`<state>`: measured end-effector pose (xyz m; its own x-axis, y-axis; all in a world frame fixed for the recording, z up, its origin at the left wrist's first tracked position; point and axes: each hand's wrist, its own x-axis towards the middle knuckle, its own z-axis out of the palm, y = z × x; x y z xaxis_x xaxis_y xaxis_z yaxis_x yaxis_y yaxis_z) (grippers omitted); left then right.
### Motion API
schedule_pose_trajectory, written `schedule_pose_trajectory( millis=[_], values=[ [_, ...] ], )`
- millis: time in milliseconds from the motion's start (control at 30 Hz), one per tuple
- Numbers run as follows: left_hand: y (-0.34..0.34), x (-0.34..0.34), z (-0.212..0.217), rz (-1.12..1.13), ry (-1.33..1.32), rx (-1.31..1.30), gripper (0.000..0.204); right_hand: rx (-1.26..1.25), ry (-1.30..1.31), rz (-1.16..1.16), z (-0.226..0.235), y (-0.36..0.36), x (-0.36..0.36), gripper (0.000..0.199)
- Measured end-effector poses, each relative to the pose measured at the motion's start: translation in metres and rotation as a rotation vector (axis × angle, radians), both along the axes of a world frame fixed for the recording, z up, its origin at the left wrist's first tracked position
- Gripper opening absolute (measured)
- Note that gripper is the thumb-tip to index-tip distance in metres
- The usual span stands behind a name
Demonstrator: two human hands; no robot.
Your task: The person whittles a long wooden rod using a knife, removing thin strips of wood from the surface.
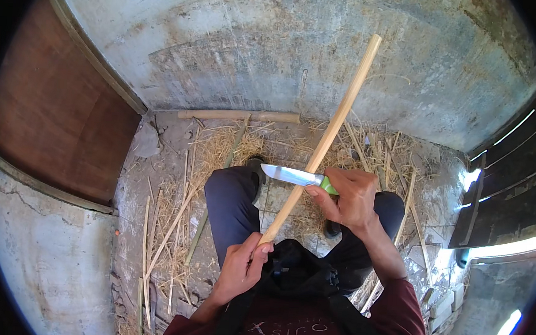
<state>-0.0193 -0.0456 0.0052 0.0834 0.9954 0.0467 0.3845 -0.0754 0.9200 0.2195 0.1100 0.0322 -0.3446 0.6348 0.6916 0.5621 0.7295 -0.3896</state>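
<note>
While the left hand [242, 265] clamps the bamboo stick's [328, 136] lower end, its length slanting up-right away, the right hand [350, 198] (fist closed) presses a green-handled knife [293, 176] across its middle.

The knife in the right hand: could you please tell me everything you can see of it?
The knife has a bright, plain metal blade tapering to a point at the picture's left, and a green handle, mostly hidden in the right hand. It lies roughly level, blade crossing the pale stick near its middle and touching it. The left hand grips the stick's lower end. The blade looks clean; which way its edge faces I cannot tell.
</note>
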Motion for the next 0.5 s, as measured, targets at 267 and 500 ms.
schedule_pose_trajectory(
  millis=[267,500],
  values=[
    [-0.014,-0.009,-0.008,0.034,0.032,-0.001,0.013,0.0,0.061,-0.101,0.006,0.036,0.013,0.046],
    [-0.016,-0.012,-0.01,0.061,0.049,0.001,0.014,-0.01,0.057,-0.065,0.008,0.039,0.01,0.046]
  ],
)
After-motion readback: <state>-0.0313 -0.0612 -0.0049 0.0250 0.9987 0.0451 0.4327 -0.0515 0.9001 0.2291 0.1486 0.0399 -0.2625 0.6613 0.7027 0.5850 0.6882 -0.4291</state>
